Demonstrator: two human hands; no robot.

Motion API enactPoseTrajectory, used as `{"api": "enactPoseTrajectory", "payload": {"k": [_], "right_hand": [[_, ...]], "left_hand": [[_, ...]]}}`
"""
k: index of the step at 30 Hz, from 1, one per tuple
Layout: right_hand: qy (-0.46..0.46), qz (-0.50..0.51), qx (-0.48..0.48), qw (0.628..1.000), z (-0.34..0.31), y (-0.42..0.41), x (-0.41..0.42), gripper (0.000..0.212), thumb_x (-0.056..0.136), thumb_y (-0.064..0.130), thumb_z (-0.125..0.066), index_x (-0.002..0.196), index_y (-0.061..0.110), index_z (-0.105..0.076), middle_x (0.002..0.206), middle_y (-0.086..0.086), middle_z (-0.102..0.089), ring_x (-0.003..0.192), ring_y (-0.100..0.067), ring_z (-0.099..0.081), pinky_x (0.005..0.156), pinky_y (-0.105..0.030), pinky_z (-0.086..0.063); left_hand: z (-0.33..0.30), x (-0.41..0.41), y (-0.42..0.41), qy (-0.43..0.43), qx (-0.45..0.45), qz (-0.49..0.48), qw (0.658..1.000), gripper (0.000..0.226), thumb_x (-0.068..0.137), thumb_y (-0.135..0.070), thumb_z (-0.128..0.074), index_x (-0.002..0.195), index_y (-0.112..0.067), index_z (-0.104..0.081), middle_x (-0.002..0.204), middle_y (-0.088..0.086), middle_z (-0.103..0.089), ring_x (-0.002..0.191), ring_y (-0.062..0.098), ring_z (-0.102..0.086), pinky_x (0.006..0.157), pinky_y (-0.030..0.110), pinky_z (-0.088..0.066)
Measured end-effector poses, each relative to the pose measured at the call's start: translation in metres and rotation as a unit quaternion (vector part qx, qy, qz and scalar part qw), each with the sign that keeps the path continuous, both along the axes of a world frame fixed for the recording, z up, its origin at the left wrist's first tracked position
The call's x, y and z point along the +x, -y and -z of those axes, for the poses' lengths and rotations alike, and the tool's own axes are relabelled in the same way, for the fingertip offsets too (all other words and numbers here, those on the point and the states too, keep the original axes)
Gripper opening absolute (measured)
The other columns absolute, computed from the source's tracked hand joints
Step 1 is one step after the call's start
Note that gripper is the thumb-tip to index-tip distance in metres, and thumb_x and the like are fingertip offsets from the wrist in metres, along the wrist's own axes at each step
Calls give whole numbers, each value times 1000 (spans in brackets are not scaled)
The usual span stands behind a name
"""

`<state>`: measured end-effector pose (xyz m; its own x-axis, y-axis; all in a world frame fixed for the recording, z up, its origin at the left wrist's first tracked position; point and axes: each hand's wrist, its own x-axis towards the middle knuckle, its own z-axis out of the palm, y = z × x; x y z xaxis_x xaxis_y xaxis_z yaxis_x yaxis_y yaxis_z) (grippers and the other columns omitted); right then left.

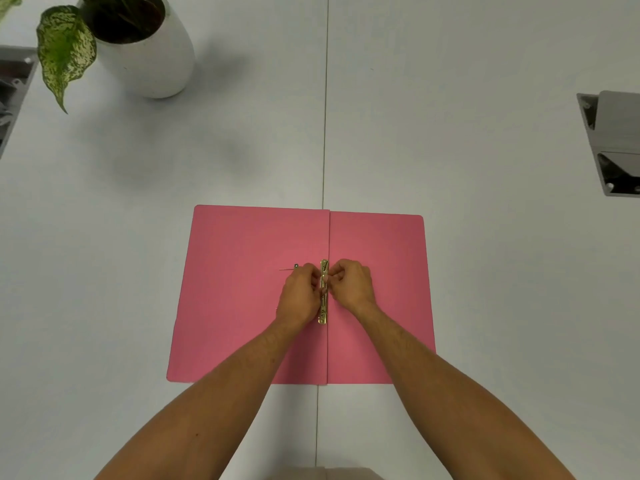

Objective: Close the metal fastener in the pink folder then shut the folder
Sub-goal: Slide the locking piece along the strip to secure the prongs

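A pink folder (242, 289) lies open and flat on the white table, its spine fold running down the middle. A brass metal fastener (324, 268) sits upright along the fold, just left of the crease. My left hand (300, 295) pinches the fastener's middle from the left side. My right hand (351, 284) pinches it from the right, fingertips meeting over the strip. A thin prong with a small dark eyelet (296, 266) sticks out to the left of my left hand. The fastener's middle is hidden by my fingers.
A white pot with a speckled-leaf plant (149, 50) stands at the far left. A grey metal bracket (613, 143) sits at the right edge, and another grey fixture (14, 84) at the left edge. A seam (325, 116) splits the table.
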<state>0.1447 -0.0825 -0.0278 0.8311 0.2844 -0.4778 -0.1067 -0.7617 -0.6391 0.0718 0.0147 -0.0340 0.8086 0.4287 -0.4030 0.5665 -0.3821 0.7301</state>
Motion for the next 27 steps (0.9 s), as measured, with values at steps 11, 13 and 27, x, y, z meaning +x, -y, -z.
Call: {"api": "enactPoseTrajectory", "payload": {"k": [11, 13, 27], "right_hand": [[110, -223, -71, 966, -15, -17, 25, 10, 88, 11, -58, 90, 10, -68, 88, -10, -70, 78, -28, -63, 69, -41, -55], [126, -257, -87, 954, -17, -20, 27, 11, 88, 11, -56, 89, 10, -66, 90, -10, -68, 79, -29, -62, 68, -40, -53], [177, -328, -96, 923, -9, -21, 39, 10, 90, 19, -58, 93, 11, -64, 95, -7, -61, 77, -24, -56, 60, -31, -38]], "left_hand": [[-6, 10, -7, -57, -22, 1, 998, 20, 72, 2, -63, 79, -15, -53, 73, -3, -58, 68, 22, -58, 64, 41, -53], [-7, 12, -8, -65, -20, 8, 998, 21, 73, 2, -62, 77, -16, -51, 73, -2, -59, 67, 22, -58, 64, 41, -53], [-25, 24, -13, -183, 55, 61, 980, 24, 76, -19, -74, 93, -12, -58, 100, 7, -66, 88, 31, -64, 68, 39, -51]]}}
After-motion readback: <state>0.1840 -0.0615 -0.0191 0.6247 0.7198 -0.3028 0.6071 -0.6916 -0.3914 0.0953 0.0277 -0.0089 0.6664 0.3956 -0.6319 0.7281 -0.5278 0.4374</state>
